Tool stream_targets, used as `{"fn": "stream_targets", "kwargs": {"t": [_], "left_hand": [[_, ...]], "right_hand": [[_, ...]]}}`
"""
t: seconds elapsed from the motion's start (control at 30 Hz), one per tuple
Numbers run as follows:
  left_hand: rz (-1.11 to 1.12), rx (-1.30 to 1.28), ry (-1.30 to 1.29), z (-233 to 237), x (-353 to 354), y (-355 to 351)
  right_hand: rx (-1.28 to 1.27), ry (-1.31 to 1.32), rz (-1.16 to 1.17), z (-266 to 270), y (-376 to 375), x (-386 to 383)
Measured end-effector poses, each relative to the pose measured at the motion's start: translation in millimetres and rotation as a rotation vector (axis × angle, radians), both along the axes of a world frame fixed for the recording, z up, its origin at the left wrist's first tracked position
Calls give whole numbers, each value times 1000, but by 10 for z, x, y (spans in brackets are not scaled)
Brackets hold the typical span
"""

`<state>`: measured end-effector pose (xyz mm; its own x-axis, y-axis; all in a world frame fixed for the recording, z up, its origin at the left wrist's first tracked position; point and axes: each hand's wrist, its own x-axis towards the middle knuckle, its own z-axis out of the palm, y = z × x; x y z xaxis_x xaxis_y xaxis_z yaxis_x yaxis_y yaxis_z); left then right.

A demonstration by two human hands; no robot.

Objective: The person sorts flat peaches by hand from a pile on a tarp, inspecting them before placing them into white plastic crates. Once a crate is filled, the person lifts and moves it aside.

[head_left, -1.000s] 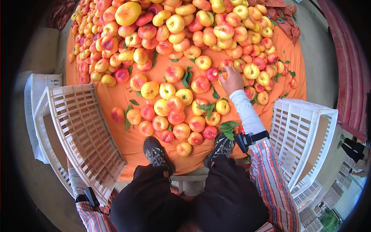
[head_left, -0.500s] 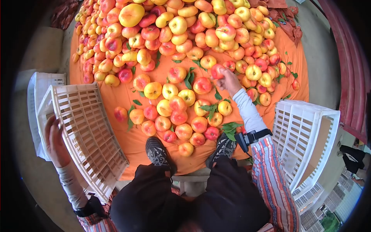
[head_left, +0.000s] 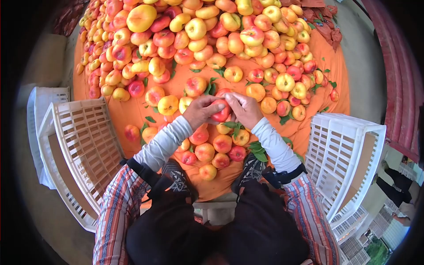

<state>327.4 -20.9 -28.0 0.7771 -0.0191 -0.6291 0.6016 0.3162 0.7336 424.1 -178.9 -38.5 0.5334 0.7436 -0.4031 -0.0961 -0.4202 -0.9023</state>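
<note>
A red peach point(head_left: 221, 111) is between my two hands, above the loose fruit in the middle of the orange cloth. My left hand point(head_left: 201, 109) grips it from the left, thumb on top and fingers curled. On the right side, my right hand point(head_left: 245, 109) has its fingers pressed together at the peach's edge. Part of another red fruit point(head_left: 224, 92) shows just behind the fingertips; whether they touch it is unclear. Beneath and in front of the hands lie several red and yellow peaches point(head_left: 204, 152) with green leaves point(head_left: 259, 151).
A large pile of flat peaches point(head_left: 195, 28) covers the back of the orange cloth point(head_left: 128, 110). White slatted crates stand at left point(head_left: 90, 145) and right point(head_left: 338, 154). My shoes are at the cloth's front edge. Another person's dark-clothed legs point(head_left: 393, 187) show at far right.
My left hand has left the left crate and come to the middle, where it holds a peach. My right hand has moved left and nearer to me, meeting it. The left crate has tilted slightly.
</note>
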Motion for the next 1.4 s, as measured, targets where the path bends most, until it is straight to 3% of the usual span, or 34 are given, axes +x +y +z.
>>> {"fn": "stream_targets", "kwargs": {"t": [0.1, 0.17, 0.27, 0.37, 0.47, 0.57, 0.67, 0.77, 0.83, 0.87, 0.97, 1.07, 1.17, 1.27, 1.37, 1.4], "left_hand": [[108, -89, 2, -162, -71, 65], [190, -195, 9, -221, -122, 130], [273, -340, 21, -224, -104, 146], [385, -481, 35, -187, -80, 117], [486, -608, 59, -279, -90, 164], [446, -648, 50, -478, -89, 217], [300, -509, 39, -244, 14, 140], [281, -697, 96, -234, 43, 90], [172, -587, 84, -209, 36, 100], [175, -556, 74, -178, 33, 94], [220, -546, 81, -194, -12, 97], [240, -652, 119, -305, -86, 160], [298, -738, 115, -310, -113, 216], [439, -787, 122, -179, -133, 191], [515, -722, 146, -79, -166, 165], [478, -735, 93, -149, -200, 192]], "right_hand": [[-361, -987, -112, -416, -35, 368], [-680, -931, -44, -331, 12, 578], [-863, -874, 57, -572, 98, 804], [-843, -912, 147, -728, 84, 941], [-298, -451, -126, -800, -18, 992], [401, 679, -324, -561, -149, 822], [596, 890, -421, -392, -25, 559], [503, 247, -85, -303, 184, 224], [316, -57, 59, -206, 277, 82], [214, -152, 8, -333, 289, 138], [-399, -855, -74, -473, 397, 482], [-435, -956, 81, -806, 406, 676], [-287, -946, 79, -962, 354, 757], [88, -308, -81, -969, 249, 711], [596, 914, -178, -515, 124, 486], [645, 988, -241, -379, 129, 393]]}}
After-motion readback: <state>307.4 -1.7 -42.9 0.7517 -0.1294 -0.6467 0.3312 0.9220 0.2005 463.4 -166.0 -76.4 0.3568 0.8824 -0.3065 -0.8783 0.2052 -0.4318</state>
